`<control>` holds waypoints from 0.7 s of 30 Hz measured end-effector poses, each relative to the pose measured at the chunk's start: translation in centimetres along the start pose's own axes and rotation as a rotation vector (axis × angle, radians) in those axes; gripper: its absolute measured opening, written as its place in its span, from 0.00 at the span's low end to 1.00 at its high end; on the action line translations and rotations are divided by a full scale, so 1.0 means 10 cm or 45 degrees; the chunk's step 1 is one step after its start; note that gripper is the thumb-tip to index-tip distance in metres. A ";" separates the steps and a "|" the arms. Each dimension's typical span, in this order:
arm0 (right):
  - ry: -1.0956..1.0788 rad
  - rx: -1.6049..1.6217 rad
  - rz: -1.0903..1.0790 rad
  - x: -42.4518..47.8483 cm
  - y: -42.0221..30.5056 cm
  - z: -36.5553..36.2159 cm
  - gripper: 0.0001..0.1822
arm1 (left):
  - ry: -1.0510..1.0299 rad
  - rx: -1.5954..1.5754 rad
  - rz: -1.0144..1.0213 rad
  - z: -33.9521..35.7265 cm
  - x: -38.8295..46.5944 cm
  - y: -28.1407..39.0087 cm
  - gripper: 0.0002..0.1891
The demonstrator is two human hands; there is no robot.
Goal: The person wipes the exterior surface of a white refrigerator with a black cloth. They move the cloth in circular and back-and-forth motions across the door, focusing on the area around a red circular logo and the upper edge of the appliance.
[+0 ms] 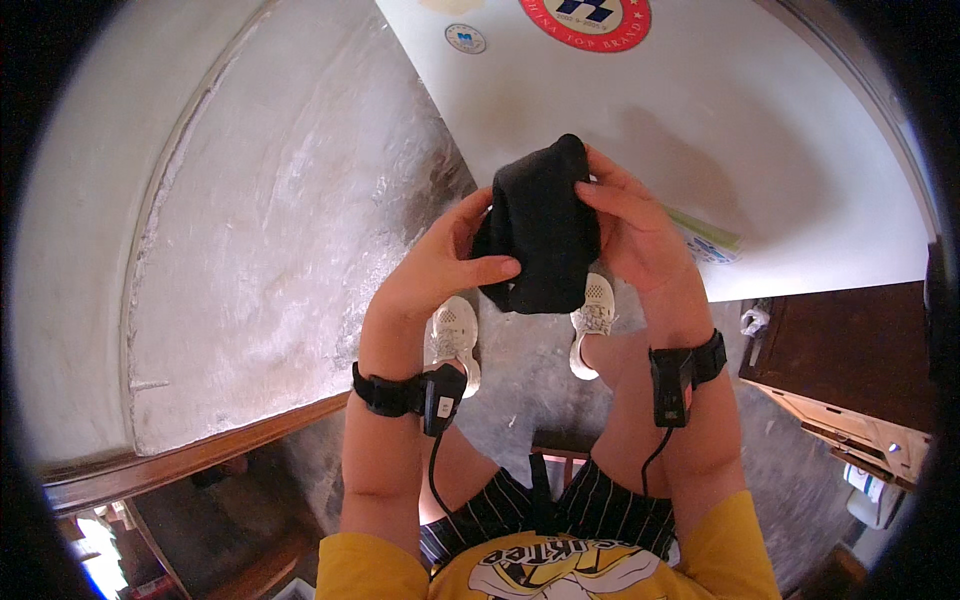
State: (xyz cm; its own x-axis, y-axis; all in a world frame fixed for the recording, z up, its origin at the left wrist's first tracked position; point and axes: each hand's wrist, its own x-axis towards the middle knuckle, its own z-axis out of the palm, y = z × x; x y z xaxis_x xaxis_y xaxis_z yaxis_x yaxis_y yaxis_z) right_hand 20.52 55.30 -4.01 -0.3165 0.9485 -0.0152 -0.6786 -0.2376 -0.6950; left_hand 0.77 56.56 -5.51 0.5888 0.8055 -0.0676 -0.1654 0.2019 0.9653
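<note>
Both hands hold up a folded black cloth item (546,225), whose exact kind I cannot tell. My left hand (459,251) grips its left side, thumb across the lower front and fingers behind. My right hand (637,217) has hold of the upper right edge, with thumb and fingers pinching it. The cloth hangs in front of a white panel (525,97) and above the floor between my feet.
The white panel bears a red round sticker (592,22), a small round sticker (465,39) and a green-and-white label (709,238). A pale wall (262,225) rises at left. Dark-topped wooden furniture (840,352) stands at right. White clogs (454,330) are on my feet.
</note>
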 end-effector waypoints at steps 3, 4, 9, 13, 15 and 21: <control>0.042 -0.244 -0.059 0.06 -0.09 -0.20 0.14 | 0.061 0.013 -0.116 0.05 0.00 0.10 0.34; 0.111 -0.363 -0.053 0.06 -0.12 -0.26 0.12 | 0.033 -0.117 -0.079 0.05 0.00 0.09 0.34; 0.240 -0.738 0.001 0.10 -0.13 -0.38 0.13 | 0.011 -0.560 0.079 0.14 0.01 0.08 0.32; 0.446 -1.309 -0.434 0.14 0.01 -0.52 0.12 | 0.131 -0.728 0.187 0.23 0.04 0.06 0.34; 0.447 -1.258 -0.143 0.12 0.00 -0.49 0.14 | 0.232 -0.761 0.250 0.22 0.05 0.08 0.34; 0.211 -0.723 0.350 -0.03 0.17 -0.17 0.19 | 0.309 -0.794 0.376 0.22 0.04 0.08 0.34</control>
State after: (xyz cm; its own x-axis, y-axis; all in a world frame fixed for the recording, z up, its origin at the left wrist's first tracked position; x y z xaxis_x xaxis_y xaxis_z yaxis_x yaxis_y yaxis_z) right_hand 20.57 55.01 -6.38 -0.2913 0.8995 -0.3257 -0.1176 -0.3716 -0.9209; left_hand 2.63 55.84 -4.26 0.2700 0.9616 0.0495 -0.7527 0.1788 0.6337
